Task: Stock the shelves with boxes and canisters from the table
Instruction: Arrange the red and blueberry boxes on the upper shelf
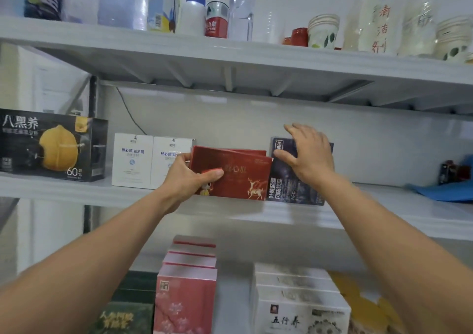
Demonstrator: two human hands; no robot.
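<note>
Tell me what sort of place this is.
Likely a stockroom or a small shop's display. White shelves hold rows of packaged boxes facing out. Bottles and paper cups stand on the top shelf. The left hand grips a red box on the middle shelf.

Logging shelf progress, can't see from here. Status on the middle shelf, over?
Left hand grips red box on middle shelf. Right hand rests against dark blue box beside it. White boxes close on the left.
</note>
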